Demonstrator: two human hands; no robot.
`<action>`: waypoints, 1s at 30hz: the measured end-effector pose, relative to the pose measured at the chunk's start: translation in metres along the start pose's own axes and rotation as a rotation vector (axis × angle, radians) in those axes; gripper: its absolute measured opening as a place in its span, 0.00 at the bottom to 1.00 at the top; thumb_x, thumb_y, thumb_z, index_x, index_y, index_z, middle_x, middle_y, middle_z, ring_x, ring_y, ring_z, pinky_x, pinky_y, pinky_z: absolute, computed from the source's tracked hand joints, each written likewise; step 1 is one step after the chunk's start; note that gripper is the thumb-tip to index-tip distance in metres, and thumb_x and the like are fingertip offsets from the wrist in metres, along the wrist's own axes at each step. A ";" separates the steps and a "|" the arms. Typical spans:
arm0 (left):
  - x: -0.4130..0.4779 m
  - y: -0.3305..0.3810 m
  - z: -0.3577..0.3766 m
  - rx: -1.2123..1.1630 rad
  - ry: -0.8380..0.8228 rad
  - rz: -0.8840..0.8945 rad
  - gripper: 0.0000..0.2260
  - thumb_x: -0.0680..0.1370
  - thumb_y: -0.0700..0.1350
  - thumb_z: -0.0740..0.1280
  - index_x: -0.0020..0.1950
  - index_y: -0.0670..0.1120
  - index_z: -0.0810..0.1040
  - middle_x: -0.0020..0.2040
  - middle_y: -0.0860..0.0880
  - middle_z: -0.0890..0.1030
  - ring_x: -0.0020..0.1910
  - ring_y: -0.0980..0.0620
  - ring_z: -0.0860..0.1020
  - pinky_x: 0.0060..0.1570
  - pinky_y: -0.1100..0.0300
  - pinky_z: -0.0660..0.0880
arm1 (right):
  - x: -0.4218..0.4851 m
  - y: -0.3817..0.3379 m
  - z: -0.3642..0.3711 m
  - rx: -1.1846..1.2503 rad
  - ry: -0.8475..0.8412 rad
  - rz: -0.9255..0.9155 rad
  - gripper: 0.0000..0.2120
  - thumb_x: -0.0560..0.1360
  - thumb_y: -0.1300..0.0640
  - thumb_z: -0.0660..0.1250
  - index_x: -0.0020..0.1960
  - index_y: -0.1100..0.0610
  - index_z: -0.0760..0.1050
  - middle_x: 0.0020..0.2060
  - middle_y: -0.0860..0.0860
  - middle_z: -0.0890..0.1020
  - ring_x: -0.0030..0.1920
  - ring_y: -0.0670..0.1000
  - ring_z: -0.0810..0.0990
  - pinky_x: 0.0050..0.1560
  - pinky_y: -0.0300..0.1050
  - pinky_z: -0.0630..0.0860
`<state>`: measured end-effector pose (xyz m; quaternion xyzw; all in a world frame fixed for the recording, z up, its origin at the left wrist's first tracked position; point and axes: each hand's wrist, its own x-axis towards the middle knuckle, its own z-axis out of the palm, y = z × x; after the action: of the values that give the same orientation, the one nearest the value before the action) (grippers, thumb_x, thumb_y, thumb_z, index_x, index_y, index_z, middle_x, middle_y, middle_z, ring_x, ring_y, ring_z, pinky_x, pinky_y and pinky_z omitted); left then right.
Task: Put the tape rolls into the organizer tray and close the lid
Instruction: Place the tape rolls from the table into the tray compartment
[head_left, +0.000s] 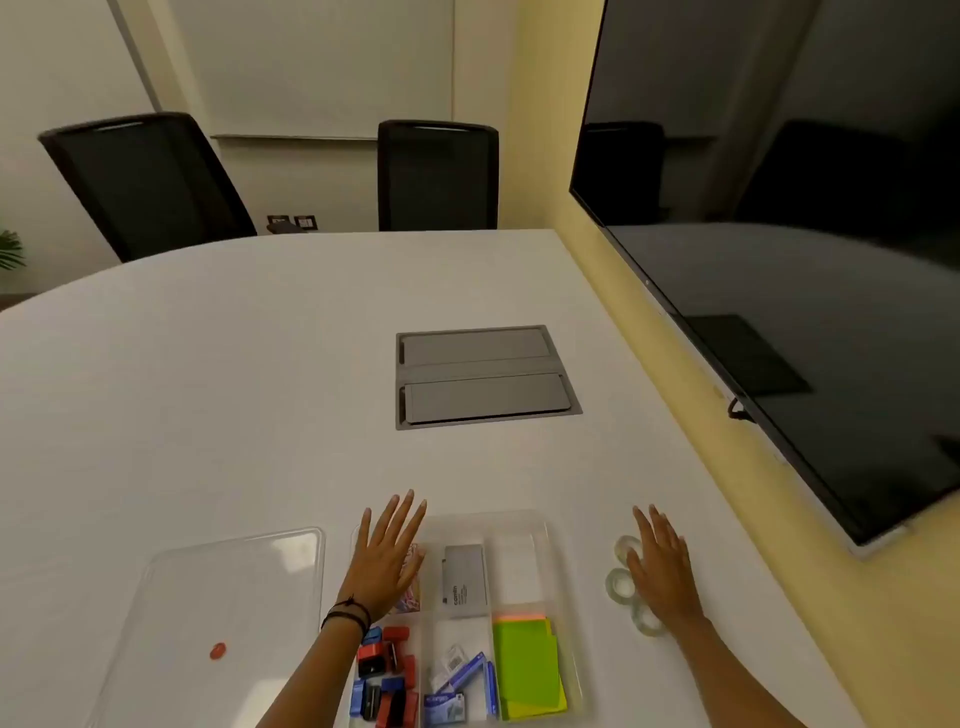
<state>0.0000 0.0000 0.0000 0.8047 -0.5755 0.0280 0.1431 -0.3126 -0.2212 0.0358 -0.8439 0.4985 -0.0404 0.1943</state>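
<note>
A clear organizer tray (563, 613) sits at the near edge of the white table, holding green sticky notes, a grey box, red and blue clips and staple boxes. One compartment (514, 569) at its far right looks bare. Three clear tape rolls (619, 581) lie in a row on the table right of the tray. My right hand (662, 571) hovers flat over them with fingers spread, partly covering them. My left hand (387, 558) is spread flat above the tray's far left compartment. The clear lid (223, 613) lies flat on the table left of the tray.
A grey cable hatch (485, 376) is set into the table beyond the tray. A large dark screen (779, 234) hangs on the yellow wall at the right. Two black chairs (439, 174) stand at the table's far side.
</note>
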 end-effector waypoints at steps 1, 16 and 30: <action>0.000 -0.002 0.003 0.000 0.003 -0.001 0.25 0.79 0.60 0.37 0.75 0.55 0.35 0.75 0.58 0.30 0.74 0.59 0.31 0.71 0.54 0.31 | 0.001 0.003 0.002 -0.017 -0.018 0.020 0.26 0.80 0.55 0.56 0.75 0.54 0.50 0.77 0.56 0.52 0.77 0.56 0.49 0.76 0.56 0.49; 0.003 -0.014 0.015 0.062 -0.175 -0.006 0.26 0.80 0.61 0.38 0.76 0.53 0.39 0.76 0.54 0.33 0.75 0.55 0.33 0.72 0.49 0.33 | 0.036 -0.003 0.034 -0.163 -0.138 0.257 0.25 0.79 0.54 0.58 0.73 0.55 0.54 0.72 0.57 0.62 0.70 0.56 0.66 0.70 0.50 0.64; 0.006 -0.013 0.005 -0.071 -0.323 -0.109 0.26 0.80 0.62 0.38 0.76 0.54 0.40 0.67 0.46 0.75 0.66 0.49 0.74 0.72 0.52 0.32 | 0.045 -0.006 0.043 -0.233 -0.153 0.262 0.18 0.77 0.57 0.60 0.66 0.56 0.63 0.61 0.55 0.69 0.62 0.55 0.72 0.61 0.48 0.71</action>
<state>0.0134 -0.0034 -0.0063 0.8230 -0.5473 -0.1300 0.0784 -0.2745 -0.2447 -0.0073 -0.7892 0.5891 0.1077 0.1361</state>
